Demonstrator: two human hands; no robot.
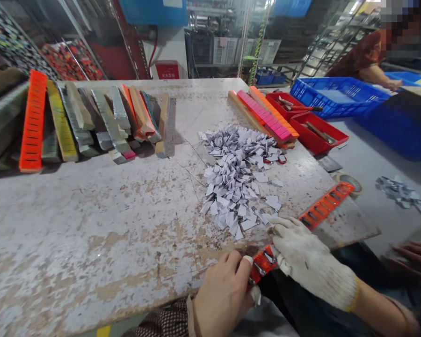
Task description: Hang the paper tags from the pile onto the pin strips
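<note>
An orange slotted bar lies slantwise over the table's front right edge, with small dark metal pieces sitting in its slots. My left hand, bare with white wraps on its fingertips, grips the near end of this bar. Across the bar's middle is my right hand in a white knit glove. Its fingers are curled together close to the slots, and whatever they pinch is hidden. Just beyond both hands spreads a heap of small white paper pieces.
Slotted bars in several colours are stacked at the left. Pink and orange bars lie at the back right beside red trays holding tools. A tape roll is by the right edge. A co-worker stands beyond the blue crate.
</note>
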